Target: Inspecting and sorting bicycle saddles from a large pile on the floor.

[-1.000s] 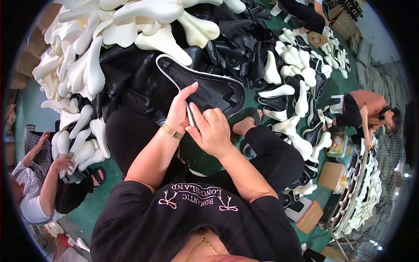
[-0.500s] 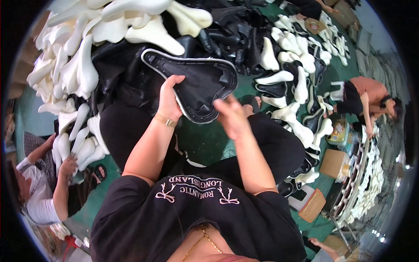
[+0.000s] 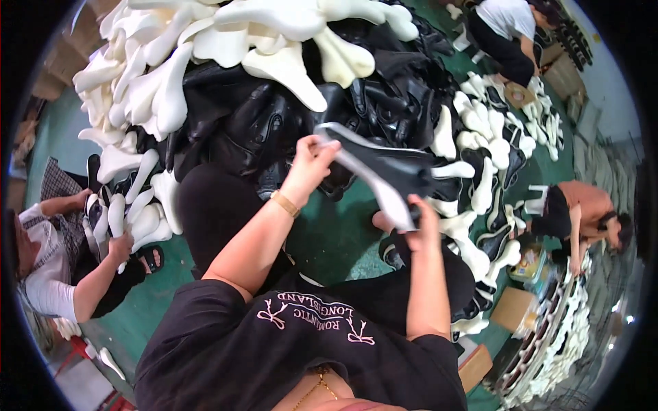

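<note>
Left hand (image 3: 314, 164) is pinching, right hand (image 3: 426, 227) gripping, a tilted saddle (image 3: 385, 166); turning it is likely requiring both holds.

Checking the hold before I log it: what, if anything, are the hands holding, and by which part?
A black-and-white saddle-shaped piece: the left hand holds its narrow end, the right hand its wide end, somewhat blurred there.

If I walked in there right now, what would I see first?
Probably the big pile of smooth white pieces across the upper left, with shiny black pieces heaped just below it in the picture. Then your eye might drop to the black-and-white saddle-shaped piece, a bit blurred, held near the middle between the left hand and right hand.
</note>
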{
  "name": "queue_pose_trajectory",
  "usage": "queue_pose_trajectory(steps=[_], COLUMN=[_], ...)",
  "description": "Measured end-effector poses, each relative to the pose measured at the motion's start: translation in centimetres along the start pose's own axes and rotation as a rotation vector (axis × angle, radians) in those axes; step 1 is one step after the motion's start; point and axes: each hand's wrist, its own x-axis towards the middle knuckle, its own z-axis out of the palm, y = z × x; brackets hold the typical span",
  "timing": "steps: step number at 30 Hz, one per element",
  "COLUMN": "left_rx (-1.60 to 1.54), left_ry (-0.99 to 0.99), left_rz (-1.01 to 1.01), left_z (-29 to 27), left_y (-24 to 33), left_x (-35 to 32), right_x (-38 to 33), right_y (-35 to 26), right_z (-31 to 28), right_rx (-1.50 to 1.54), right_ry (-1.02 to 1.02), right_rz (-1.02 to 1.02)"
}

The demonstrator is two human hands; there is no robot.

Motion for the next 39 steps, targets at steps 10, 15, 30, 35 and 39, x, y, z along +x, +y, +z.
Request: queue_pose_trajectory(steps=[10,15,30,35,39], left_rx=[-0.070,-0.296,-0.023,0.186,0.029], left_ry=[-0.249,-0.431,0.468,-0.111,-0.224], left_rz=[-0.010,0.151,-0.423,-0.370,-0.435], left_z=[-1.7,-2.4,-35.9,-33.2,-33.0], left_y=[2.1,6.4,-19.3,-28.4,-26.0], left_x=[-0.6,-2.3,-22.5,-30.4,-30.5], right_x=[13.3,19.9,8.0,7.7,18.2], right_y=[-5.5,-0.4,-6.1,-14.0,-21.9], right_z=[1.7,12.5,20.2,22.9,16.7], right_rx=[0.238,-0.394,-1.033,-0.969,0.210], right_ry=[-0.333,-0.615,-0.586,-0.557,-0.083], right_rz=[-0.133,-0.059,-0.025,-0.390,-0.368])
